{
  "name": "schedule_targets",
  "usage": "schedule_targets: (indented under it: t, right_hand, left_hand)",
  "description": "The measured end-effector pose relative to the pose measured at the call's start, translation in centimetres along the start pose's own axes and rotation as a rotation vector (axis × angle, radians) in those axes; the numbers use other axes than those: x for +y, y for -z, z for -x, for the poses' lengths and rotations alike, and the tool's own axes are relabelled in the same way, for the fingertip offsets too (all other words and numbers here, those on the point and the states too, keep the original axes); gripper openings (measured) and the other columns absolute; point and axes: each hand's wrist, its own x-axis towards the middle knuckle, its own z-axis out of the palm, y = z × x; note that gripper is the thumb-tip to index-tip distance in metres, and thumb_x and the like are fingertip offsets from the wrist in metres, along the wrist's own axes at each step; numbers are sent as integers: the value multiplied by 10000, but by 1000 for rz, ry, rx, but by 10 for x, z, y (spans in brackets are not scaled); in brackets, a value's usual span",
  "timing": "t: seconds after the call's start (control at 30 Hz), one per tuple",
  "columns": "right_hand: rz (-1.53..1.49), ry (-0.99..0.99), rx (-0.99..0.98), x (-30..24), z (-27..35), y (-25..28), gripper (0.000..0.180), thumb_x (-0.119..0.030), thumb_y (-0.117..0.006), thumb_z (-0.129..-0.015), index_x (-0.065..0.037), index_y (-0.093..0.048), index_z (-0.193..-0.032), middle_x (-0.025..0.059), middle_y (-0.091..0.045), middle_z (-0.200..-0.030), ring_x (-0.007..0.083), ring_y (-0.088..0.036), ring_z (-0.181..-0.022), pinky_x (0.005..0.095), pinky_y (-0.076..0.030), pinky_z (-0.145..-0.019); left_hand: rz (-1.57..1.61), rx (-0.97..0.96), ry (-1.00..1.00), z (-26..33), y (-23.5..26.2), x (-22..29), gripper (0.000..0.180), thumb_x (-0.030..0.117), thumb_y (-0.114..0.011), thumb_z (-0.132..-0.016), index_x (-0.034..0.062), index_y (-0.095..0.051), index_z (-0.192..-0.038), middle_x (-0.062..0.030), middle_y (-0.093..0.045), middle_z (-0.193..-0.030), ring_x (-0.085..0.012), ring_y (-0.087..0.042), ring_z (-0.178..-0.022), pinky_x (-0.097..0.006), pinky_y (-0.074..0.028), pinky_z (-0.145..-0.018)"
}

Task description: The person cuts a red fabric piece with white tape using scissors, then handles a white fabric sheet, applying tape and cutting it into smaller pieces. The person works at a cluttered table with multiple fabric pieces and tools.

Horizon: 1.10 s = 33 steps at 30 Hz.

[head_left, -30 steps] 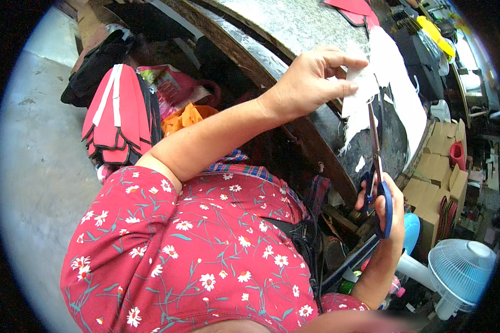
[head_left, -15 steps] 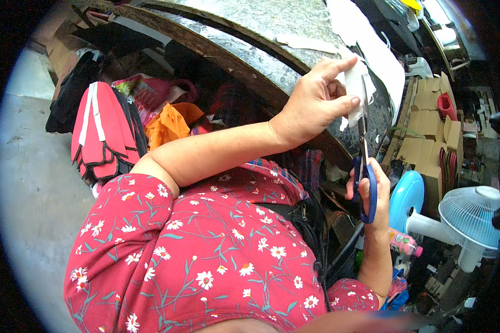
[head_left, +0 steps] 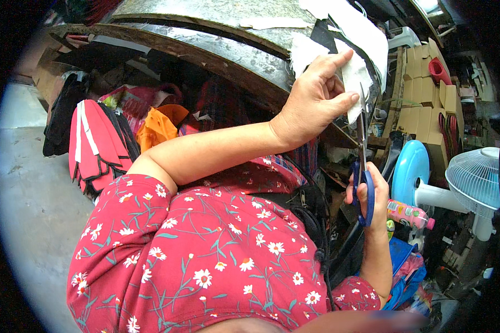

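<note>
My left hand [head_left: 315, 94] pinches a small piece of white fabric [head_left: 354, 77] between thumb and fingers, over the edge of a worn grey worktable [head_left: 216, 39]. My right hand [head_left: 369, 194] grips blue-handled scissors [head_left: 363, 166], blades pointing up into the lower edge of the fabric piece. More white cloth [head_left: 361, 25] and a dark piece lie on the table behind the hand. My red flowered sleeve fills the lower middle.
Red and black fabric pieces [head_left: 94, 141] and orange cloth [head_left: 158, 125] are piled under the table at left. Cardboard boxes [head_left: 422, 105], a white fan [head_left: 475, 180], a blue round object [head_left: 410, 166] and a pink bottle [head_left: 408, 213] crowd the right. Grey floor lies at left.
The view has shifted, so both hands sit lower and left in the picture. The scissors stay at the fabric's lower edge; the left hand keeps its pinch on the piece.
</note>
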Motion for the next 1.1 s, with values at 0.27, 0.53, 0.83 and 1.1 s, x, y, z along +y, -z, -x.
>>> schedule_targets:
  t: [0.27,0.53,0.83,1.1]
  right_hand:
    - [-128,-8,24,9,8,-5,312,-291,-711,-905,-27,-544,-914,-15,-543,-712,49,-516,-540,181,-373,-490]
    - [-81,-34,92,12,7,-6,265,-227,-720,-897,-27,-547,-915,-14,-544,-695,47,-513,-535,188,-393,-492]
    - [24,-7,118,19,-1,-8,225,-173,-716,-892,-26,-548,-924,-16,-550,-695,42,-505,-533,190,-396,-493]
    - [-75,-39,138,21,3,-12,183,-140,-705,-895,-40,-553,-910,-17,-551,-711,43,-505,-571,185,-395,-514]
  left_hand:
    - [-63,-42,43,7,-4,-2,675,-57,-684,-833,-36,-401,-1446,-58,-436,-1162,-62,-534,-799,-196,-490,-707]
    - [-105,-60,9,15,-8,-7,698,-62,-676,-837,-43,-367,-1463,-80,-430,-1220,-66,-550,-814,-198,-499,-727]
    - [-103,-104,41,26,-11,-9,721,-48,-679,-846,1,-357,-1489,-77,-429,-1279,-63,-536,-816,-203,-492,-724]
    - [-75,-121,125,30,-12,-10,747,-34,-688,-866,50,-335,-1519,-37,-433,-1278,-55,-505,-817,-200,-469,-732]
